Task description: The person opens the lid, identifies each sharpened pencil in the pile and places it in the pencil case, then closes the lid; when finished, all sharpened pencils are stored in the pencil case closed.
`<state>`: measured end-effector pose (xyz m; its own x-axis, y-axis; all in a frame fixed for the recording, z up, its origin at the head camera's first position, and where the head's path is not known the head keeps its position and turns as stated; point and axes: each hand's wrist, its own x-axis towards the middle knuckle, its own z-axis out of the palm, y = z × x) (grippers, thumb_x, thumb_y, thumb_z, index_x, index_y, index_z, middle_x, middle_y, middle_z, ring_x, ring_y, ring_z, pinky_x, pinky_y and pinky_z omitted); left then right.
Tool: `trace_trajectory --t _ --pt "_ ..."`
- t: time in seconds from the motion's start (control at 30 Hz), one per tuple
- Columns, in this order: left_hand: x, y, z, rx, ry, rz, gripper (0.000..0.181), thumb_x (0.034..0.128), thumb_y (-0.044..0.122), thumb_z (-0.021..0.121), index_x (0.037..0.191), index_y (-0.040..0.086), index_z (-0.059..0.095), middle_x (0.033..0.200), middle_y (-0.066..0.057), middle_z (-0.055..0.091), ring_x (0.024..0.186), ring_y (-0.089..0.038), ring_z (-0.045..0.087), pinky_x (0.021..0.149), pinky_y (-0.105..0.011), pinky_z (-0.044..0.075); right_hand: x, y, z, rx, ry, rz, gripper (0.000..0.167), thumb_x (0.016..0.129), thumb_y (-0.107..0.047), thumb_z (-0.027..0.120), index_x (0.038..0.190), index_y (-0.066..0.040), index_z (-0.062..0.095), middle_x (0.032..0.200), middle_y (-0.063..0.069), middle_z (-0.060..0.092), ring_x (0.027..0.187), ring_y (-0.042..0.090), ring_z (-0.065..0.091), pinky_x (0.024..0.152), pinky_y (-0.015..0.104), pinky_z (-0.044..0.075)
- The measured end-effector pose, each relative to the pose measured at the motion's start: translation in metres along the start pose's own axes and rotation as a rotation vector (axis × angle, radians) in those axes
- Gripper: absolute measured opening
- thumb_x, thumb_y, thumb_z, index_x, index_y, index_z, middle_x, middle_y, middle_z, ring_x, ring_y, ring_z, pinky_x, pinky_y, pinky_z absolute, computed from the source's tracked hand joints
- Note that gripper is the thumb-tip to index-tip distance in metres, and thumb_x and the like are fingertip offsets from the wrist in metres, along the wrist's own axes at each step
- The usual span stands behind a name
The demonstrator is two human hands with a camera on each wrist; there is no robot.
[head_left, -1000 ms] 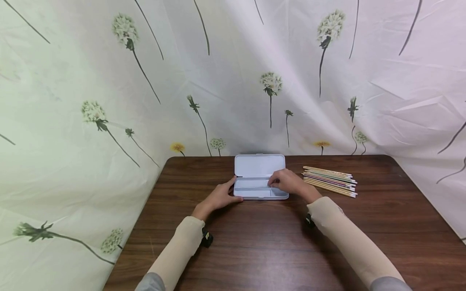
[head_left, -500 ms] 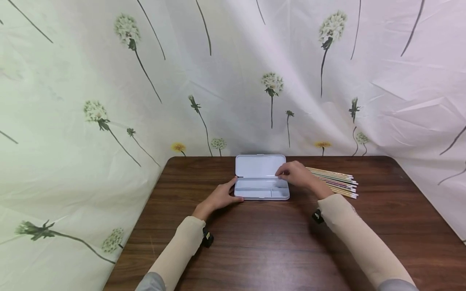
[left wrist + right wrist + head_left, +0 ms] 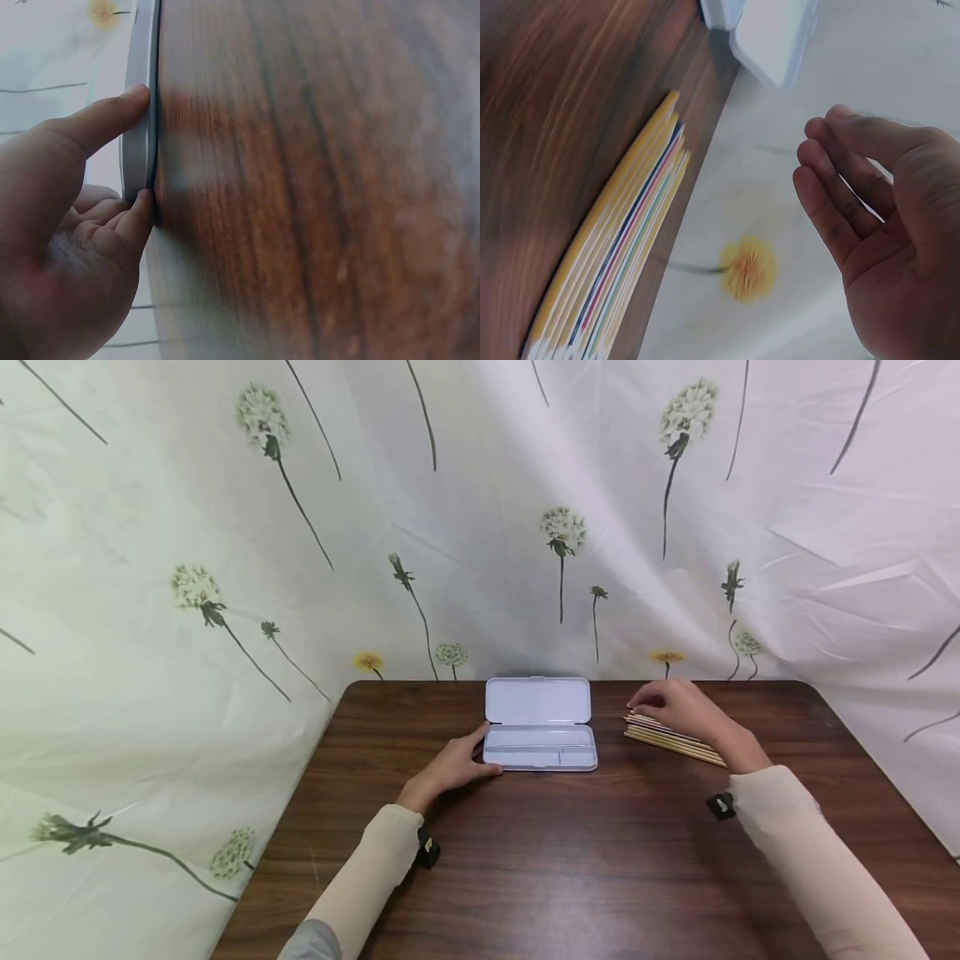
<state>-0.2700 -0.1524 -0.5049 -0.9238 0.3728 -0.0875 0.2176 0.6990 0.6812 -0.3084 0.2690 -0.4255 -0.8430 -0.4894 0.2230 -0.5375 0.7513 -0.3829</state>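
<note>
A white pencil case point(image 3: 538, 748) lies on the table with its lid point(image 3: 537, 701) raised at the back; no objects show in its compartments. My left hand point(image 3: 450, 767) holds the case's left end, thumb on the front side and fingers around the corner, as the left wrist view point(image 3: 82, 195) also shows. Over the left part of a row of pencils point(image 3: 675, 743) hovers my right hand point(image 3: 690, 710). In the right wrist view, this hand point(image 3: 885, 217) has bent, relaxed fingers with nothing between them, apart from the pencils point(image 3: 615, 240).
The dark wooden table point(image 3: 555, 860) extends in front of the case and pencils. Behind its back edge hangs a pale cloth point(image 3: 480, 527) printed with dandelions, which also runs down the left side.
My right hand has moved right, from inside the case, past its right hinge, to above the pencils. My left hand has stayed on the case's left end.
</note>
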Motion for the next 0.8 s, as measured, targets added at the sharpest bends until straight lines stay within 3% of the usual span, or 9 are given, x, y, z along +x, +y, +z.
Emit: trace_trajectory --t 0.37,0.53,0.7,0.8 --pt "-0.001 -0.001 0.000 -0.003 0.001 0.006 0.096 0.0989 0.034 0.079 0.171 0.010 0.021 0.175 -0.014 0.027 0.160 -0.029 0.035 0.128 -0.047 0.036 -0.047 0.035 -0.021 -0.045 0.018 0.082 0.010 0.097 -0.005 0.076 0.102 -0.010 0.083 0.098 0.007 0.082 0.086 0.020 0.074 0.074 0.042 0.058" --pt "-0.002 0.000 0.000 -0.002 0.004 0.016 0.096 0.0989 0.033 0.079 0.172 0.011 0.021 0.175 -0.014 0.029 0.159 -0.030 0.037 0.128 -0.048 0.036 -0.063 0.052 -0.019 -0.048 0.019 0.116 0.010 0.095 -0.002 0.076 0.099 -0.008 0.083 0.094 0.008 0.082 0.080 0.016 0.071 0.070 0.038 0.057" --pt "-0.002 0.001 -0.001 0.006 0.003 0.019 0.096 0.0992 0.033 0.079 0.172 0.012 0.021 0.174 -0.014 0.030 0.159 -0.030 0.037 0.128 -0.048 0.036 -0.078 0.067 -0.012 -0.019 -0.034 0.204 0.011 0.097 -0.002 0.074 0.102 -0.006 0.083 0.095 0.009 0.082 0.081 0.013 0.068 0.068 0.033 0.054" --pt "-0.002 0.001 -0.001 0.006 0.004 0.020 0.095 0.0994 0.034 0.079 0.172 0.010 0.021 0.175 -0.015 0.029 0.159 -0.031 0.036 0.128 -0.048 0.036 -0.084 0.073 -0.005 -0.011 -0.044 0.217 0.010 0.096 -0.003 0.075 0.102 -0.005 0.083 0.095 0.009 0.082 0.082 0.013 0.069 0.067 0.032 0.053"
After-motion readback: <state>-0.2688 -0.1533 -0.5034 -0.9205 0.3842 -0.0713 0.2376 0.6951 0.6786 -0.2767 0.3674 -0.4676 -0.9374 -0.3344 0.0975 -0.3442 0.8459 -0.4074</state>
